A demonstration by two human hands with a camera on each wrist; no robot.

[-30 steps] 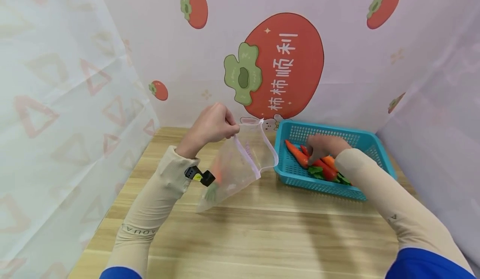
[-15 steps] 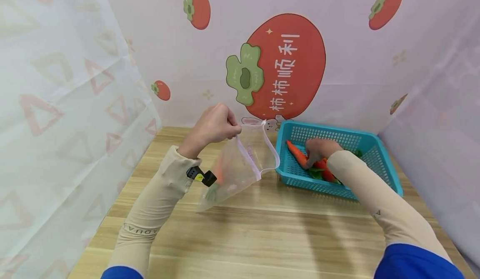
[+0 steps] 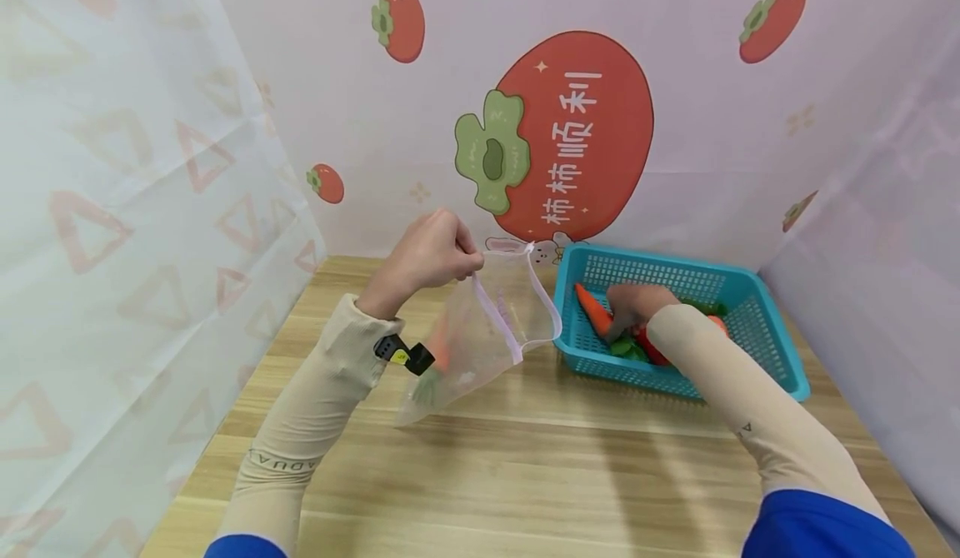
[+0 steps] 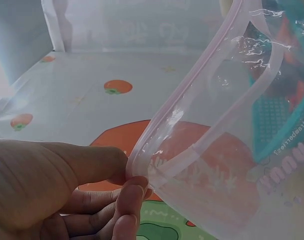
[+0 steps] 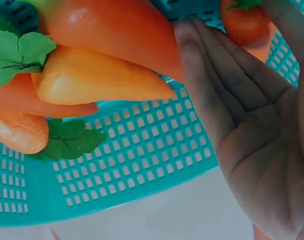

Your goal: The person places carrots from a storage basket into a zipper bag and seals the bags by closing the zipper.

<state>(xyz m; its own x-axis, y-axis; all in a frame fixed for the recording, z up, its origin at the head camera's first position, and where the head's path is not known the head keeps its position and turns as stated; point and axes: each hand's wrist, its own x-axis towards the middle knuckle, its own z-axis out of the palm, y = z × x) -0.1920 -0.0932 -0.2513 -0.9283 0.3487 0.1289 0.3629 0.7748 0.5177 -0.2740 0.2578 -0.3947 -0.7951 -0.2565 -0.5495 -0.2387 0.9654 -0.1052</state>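
My left hand [image 3: 442, 250] pinches the lilac zip edge of a clear zip bag [image 3: 487, 325] between thumb and fingers. The bag hangs tilted with its mouth spread toward the basket; an orange carrot [image 3: 440, 348] with green leaves shows through its lower part. My right hand [image 3: 637, 304] is down in the blue-green basket [image 3: 750, 333]. In the right wrist view its fingers are fairly straight, beside a large orange-red pepper [image 5: 112, 35], with a red-orange vegetable [image 5: 244, 25] between thumb and fingers; a firm hold is not visible. A carrot [image 3: 592, 310] lies left of this hand.
Also in the basket are a yellow-orange pepper [image 5: 92, 77], a rounded orange end [image 5: 19, 131] and green leaves [image 5: 77, 140]. A wooden table [image 3: 480, 475] lies beneath. A printed cloth wall [image 3: 705, 125] rises behind, with more cloth at both sides.
My right hand has shifted slightly left inside the basket, and the vegetables around it have been rearranged. The left hand and bag stay nearly in place.
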